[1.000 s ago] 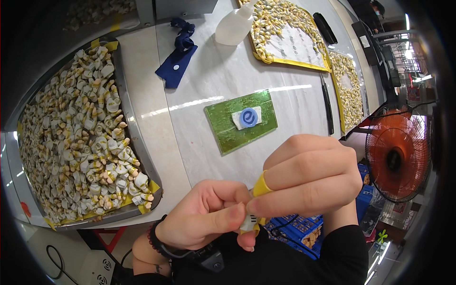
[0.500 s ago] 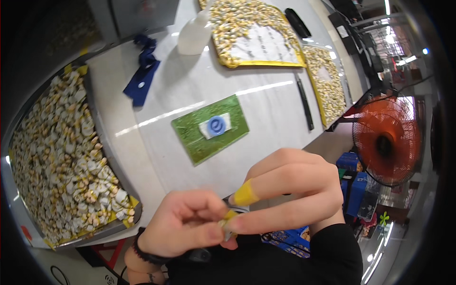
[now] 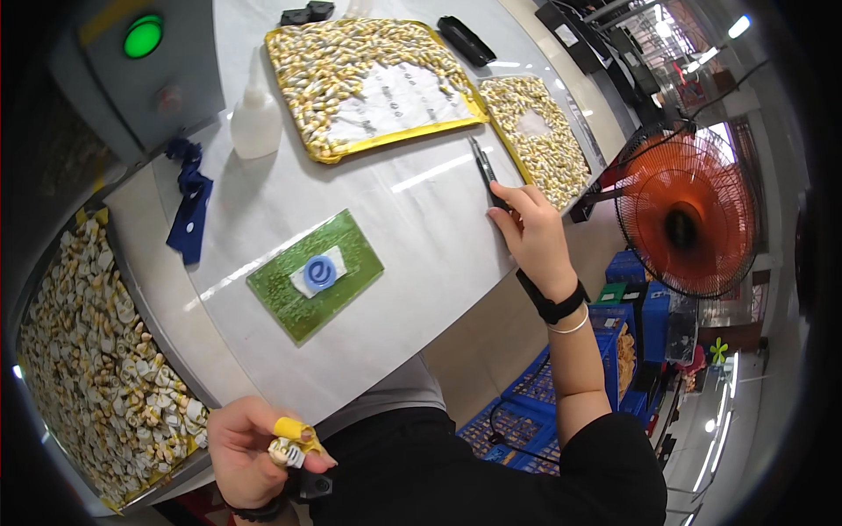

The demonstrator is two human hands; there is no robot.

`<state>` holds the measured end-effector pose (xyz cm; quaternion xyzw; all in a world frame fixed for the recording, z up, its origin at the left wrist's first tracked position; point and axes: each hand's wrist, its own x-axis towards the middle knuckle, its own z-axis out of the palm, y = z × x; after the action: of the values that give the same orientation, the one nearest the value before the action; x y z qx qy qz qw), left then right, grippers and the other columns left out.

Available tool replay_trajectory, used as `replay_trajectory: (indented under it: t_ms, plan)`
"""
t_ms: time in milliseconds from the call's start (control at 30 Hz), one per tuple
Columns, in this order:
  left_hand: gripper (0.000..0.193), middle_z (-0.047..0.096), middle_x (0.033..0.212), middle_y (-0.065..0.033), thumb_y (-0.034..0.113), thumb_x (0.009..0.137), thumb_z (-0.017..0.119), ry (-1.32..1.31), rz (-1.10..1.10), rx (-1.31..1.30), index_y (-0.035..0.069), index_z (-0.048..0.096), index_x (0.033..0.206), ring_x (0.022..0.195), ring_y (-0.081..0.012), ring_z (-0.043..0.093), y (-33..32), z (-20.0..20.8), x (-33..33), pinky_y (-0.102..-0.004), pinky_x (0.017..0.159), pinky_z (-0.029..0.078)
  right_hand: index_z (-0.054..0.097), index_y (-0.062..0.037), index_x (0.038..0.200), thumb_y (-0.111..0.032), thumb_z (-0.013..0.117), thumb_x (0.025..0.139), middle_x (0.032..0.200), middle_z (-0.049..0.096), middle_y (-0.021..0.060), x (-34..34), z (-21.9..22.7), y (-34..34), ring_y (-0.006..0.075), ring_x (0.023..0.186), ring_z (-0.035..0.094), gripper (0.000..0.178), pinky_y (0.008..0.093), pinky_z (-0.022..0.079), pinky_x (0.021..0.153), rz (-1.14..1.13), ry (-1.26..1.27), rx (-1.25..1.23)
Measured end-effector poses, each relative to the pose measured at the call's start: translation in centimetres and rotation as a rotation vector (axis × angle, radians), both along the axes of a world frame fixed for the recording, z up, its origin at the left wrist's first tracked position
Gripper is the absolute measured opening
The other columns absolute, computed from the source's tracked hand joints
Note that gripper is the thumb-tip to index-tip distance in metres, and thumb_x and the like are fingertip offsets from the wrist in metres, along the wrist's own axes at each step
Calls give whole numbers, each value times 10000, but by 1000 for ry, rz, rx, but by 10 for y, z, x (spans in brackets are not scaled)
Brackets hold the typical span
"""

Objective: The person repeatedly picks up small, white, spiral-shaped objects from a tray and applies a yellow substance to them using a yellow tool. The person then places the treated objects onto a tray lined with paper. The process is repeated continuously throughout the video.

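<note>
My left hand (image 3: 250,451), low at the left, pinches a small white-and-yellow piece (image 3: 285,452) between thumb and fingers. A yellow covering wraps one of its fingertips. Over the table's right side, my right hand (image 3: 537,237) closes thumb and fingers on the near end of slim black tweezers (image 3: 483,167), whose grey tip points away. Between the hands lies a green mat (image 3: 346,250) with a white pad (image 3: 304,282) and a round blue piece (image 3: 319,273) on top.
Left is a deep tray (image 3: 114,351) heaped with small white-yellow pieces. Two yellow-edged trays (image 3: 412,146) (image 3: 507,145) hold similar pieces at the back. A squeeze bottle (image 3: 255,127), blue strap (image 3: 189,215) and black case (image 3: 467,40) lie around. An orange fan (image 3: 688,210) and blue crates (image 3: 526,399) stand right.
My right hand has left the small piece and reached up and right onto the tweezers. My left hand has moved down and left, still holding the piece. The view has shifted.
</note>
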<state>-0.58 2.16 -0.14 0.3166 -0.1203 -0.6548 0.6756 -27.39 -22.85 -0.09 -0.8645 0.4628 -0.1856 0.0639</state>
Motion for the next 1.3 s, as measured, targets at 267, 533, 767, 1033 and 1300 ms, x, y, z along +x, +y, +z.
replay_trajectory:
  t_ms: [267, 533, 767, 1033, 1300]
  plan:
    - [405, 630, 728, -203, 268, 783, 717, -19, -15, -58, -72, 516, 878, 636, -254, 655, -3, -3, -3, -399, 626, 569, 531, -11, 754, -133, 705, 750, 764, 568, 117, -9, -8, 6, 277, 652, 568, 212, 344, 456, 559, -44, -11, -62]
    - [409, 574, 615, -86, 363, 796, 682, -154, -44, -12, 8, 488, 851, 557, -163, 567, -5, 6, -2, -311, 502, 539, 622, 6, 912, -30, 595, 777, 896, 636, 176, -37, 41, -88, 319, 842, 611, 142, 365, 473, 763, 6, 80, -176]
    - [362, 618, 690, -208, 230, 789, 709, 34, 30, -69, -74, 529, 869, 620, -253, 634, 0, -1, -6, -401, 591, 565, 675, -20, 945, -34, 624, 720, 928, 637, 196, -60, 22, -160, 326, 841, 615, 231, 370, 485, 751, 14, 358, 18]
    - [417, 627, 715, -205, 239, 758, 741, 50, 47, -28, -91, 532, 904, 657, -265, 651, 5, -2, 0, -383, 616, 560, 619, -8, 899, -82, 589, 792, 804, 646, 144, -67, 20, -154, 248, 748, 637, 134, 313, 487, 629, 18, 121, -157]
    - [429, 638, 815, -200, 219, 734, 763, 61, 60, 11, -99, 547, 924, 724, -248, 669, 6, -2, 4, -331, 684, 554, 639, 7, 982, 76, 515, 755, 734, 557, 100, 58, 63, -13, 185, 624, 542, 268, 279, 424, 591, 431, -95, 77]
